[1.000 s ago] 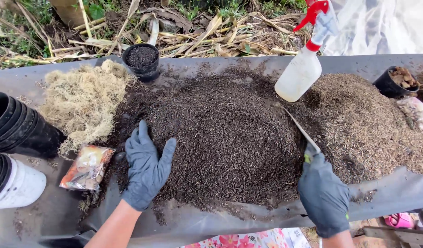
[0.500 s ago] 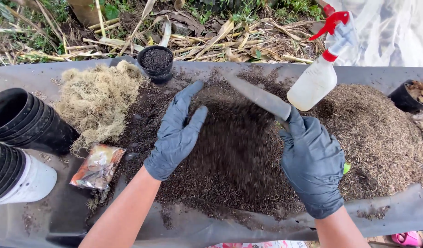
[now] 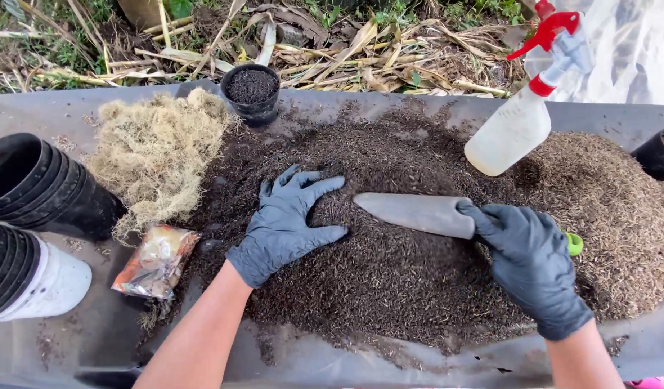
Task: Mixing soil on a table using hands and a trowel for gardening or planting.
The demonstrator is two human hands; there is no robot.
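Left hand (image 3: 292, 223), gloved, spread flat with fingers wide on the dark soil (image 3: 389, 274), holding nothing. Right hand (image 3: 530, 263), gloved, closed around the green handle of a trowel (image 3: 418, 212), grey blade pointing to 9 o'clock, tip just short of the left thumb, lying on the heap's crown. Small gap between the two hands.

At 1 o'clock from the right hand, a spray bottle (image 3: 516, 126) leaning on the heap, red trigger toward the far edge. At 3 o'clock, lighter brown husk (image 3: 620, 209) merging with the soil. Black pot (image 3: 656, 155) at the right border, cut off.

At 11 o'clock from the left hand, a small pot (image 3: 251, 92) filled with soil, near the far edge of the counter (image 3: 73, 108). At 10 o'clock, pale moss (image 3: 155, 155) touching the soil. At 8 o'clock, a packet (image 3: 158, 261) just beside the heap. Stacked pots (image 3: 37, 187) at the left edge. Bare counter strip along the near edge, below the soil.
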